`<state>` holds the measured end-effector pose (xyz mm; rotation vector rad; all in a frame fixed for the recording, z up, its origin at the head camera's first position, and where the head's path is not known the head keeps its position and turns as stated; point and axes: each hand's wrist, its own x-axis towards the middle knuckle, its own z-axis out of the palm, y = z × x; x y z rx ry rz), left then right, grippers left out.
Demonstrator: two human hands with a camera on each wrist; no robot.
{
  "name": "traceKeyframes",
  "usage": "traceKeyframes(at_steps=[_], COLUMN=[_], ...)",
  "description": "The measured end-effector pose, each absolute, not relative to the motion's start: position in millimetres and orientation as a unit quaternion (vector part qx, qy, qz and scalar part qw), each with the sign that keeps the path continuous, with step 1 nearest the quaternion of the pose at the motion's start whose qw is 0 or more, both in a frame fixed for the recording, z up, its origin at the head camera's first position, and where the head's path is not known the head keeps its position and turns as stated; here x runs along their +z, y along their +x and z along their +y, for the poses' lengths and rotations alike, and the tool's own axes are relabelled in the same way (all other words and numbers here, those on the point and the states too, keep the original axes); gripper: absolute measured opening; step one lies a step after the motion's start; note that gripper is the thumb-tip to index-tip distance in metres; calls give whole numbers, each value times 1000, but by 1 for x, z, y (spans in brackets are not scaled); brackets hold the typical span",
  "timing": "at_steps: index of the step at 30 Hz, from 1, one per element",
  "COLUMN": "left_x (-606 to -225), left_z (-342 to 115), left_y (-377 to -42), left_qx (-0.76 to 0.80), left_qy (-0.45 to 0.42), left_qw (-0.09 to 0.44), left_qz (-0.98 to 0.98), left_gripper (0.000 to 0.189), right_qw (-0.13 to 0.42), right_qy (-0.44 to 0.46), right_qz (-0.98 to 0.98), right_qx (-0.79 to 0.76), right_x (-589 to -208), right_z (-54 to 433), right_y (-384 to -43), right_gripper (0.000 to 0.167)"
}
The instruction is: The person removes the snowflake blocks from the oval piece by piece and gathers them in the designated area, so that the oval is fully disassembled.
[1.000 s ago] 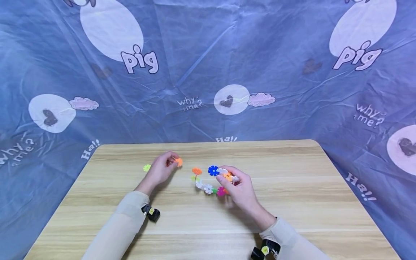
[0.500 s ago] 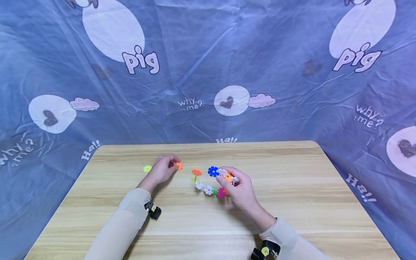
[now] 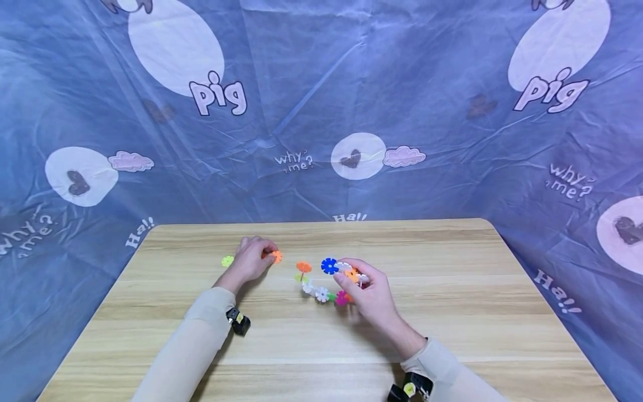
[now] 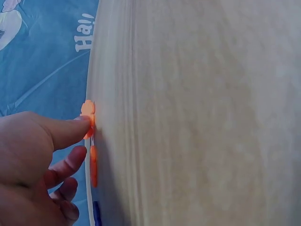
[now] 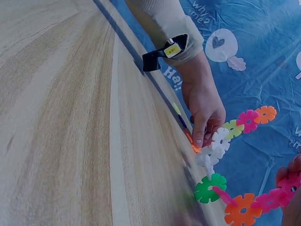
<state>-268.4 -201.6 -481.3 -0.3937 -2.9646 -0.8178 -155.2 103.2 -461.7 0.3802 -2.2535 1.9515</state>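
In the head view my left hand (image 3: 251, 259) is at the left of the table, thumb and fingertip pinching an orange flower-shaped interlocking disc (image 3: 277, 257). The left wrist view shows the thumb against that notched disc (image 4: 88, 109), with another orange disc (image 4: 93, 167) and a dark blue one (image 4: 97, 214) just below. My right hand (image 3: 372, 287) grips one end of a curved chain of linked flower discs (image 3: 322, 295), coloured white, green, pink, orange, yellow-green and blue. The chain's orange free end (image 3: 303, 267) points up. Part of the chain is hidden behind the right fingers.
Left of my left hand lies a yellow-green flower disc (image 3: 228, 261). The wooden table (image 3: 311, 346) ends at a back edge against a blue printed cloth (image 3: 301, 111), which also hangs along both sides. Each wrist wears a black camera (image 3: 241, 324).
My left hand has come down slightly toward the front of the table with the orange disc, then stayed nearly still. The right hand and the chain have hardly moved.
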Motion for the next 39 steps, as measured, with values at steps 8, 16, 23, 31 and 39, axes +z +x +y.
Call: traceKeyframes(at_steps=[8, 16, 23, 31, 39], left_x=[-481, -480, -473, -455, -436], left_z=[-200, -198, -194, -185, -172], left_y=[-268, -266, -257, -235, -215], left_qx=[-256, -282, -343, -406, -435], left_qy=[-116, -109, -117, -134, -164], left_qw=[16, 26, 42, 39, 63], left_qz=[-959, -953, -931, -903, -883], left_gripper=[20, 20, 24, 26, 22], right_qw=[67, 68, 66, 68, 71], right_qy=[119, 121, 124, 127, 127], right_qz=[-748, -748, -749, -746, -741], right_qx=[650, 649, 648, 651, 656], right_x=[-462, -461, -462, -461, -461], right_z=[103, 103, 104, 105, 105], right_y=[-155, -155, -156, -155, -155], right_gripper=[28, 28, 27, 26, 28])
